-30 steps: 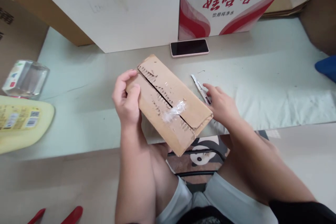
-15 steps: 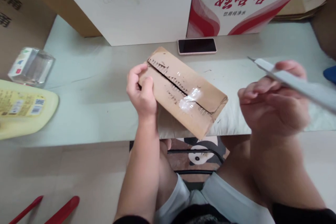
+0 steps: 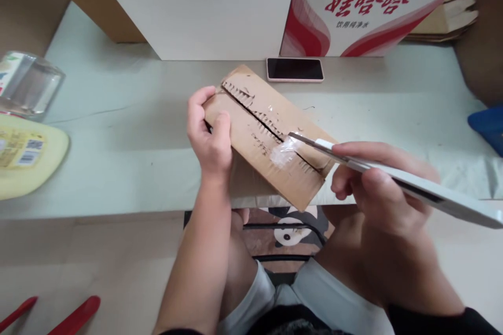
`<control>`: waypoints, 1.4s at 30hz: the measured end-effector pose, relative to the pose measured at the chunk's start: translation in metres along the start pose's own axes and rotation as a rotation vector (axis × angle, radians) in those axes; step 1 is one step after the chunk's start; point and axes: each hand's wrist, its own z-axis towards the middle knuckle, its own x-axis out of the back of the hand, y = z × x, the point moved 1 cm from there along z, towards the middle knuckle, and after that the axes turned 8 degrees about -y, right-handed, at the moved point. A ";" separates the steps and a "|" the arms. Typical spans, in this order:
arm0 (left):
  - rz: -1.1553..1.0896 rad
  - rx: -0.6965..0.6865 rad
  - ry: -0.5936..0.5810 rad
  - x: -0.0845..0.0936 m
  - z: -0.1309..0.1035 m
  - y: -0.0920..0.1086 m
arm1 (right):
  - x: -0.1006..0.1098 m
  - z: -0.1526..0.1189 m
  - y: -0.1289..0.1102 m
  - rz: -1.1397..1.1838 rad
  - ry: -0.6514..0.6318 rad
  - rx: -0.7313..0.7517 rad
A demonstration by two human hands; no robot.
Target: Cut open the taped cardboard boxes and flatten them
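My left hand [image 3: 212, 131] is closed on the left end of a brown cardboard box [image 3: 251, 125], its thumb on the top face. A dark slit with ragged, torn edges runs along the middle of that face, and a patch of clear tape [image 3: 285, 152] crosses it near the right end. In my right hand [image 3: 387, 188] is a white utility knife [image 3: 424, 186] with its blade out. The blade's tip is over the slit beside the tape; whether it touches the cardboard I cannot tell.
Behind the box a phone [image 3: 294, 69] lies on the cloth-covered table [image 3: 118, 167], in front of large white cartons [image 3: 220, 10]. At the left are a clear plastic container [image 3: 33, 84] and a pale yellow bottle [image 3: 35, 162]. Something blue [image 3: 487, 128] is at the right edge.
My right hand has brought the knife left and down, from beside the box to over the tape. My left hand still holds the box in nearly the same place. The view has shifted slightly.
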 end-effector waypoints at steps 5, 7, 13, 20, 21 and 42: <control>-0.008 -0.026 0.018 -0.001 0.001 0.005 | 0.003 0.003 -0.001 -0.143 -0.075 0.021; -0.004 -0.020 0.013 -0.001 0.002 0.005 | 0.002 0.002 -0.003 -0.149 -0.069 0.045; -0.021 -0.038 0.018 0.000 0.002 0.002 | 0.001 0.002 -0.005 -0.208 -0.037 0.093; 0.005 -0.019 0.023 0.000 0.001 0.002 | -0.005 0.002 -0.008 -0.267 -0.024 0.056; 0.001 -0.013 0.025 0.000 0.001 0.003 | -0.008 0.002 -0.010 -0.272 -0.003 -0.003; -0.004 0.038 0.022 -0.001 0.002 0.008 | -0.009 0.003 0.005 -0.276 0.012 0.153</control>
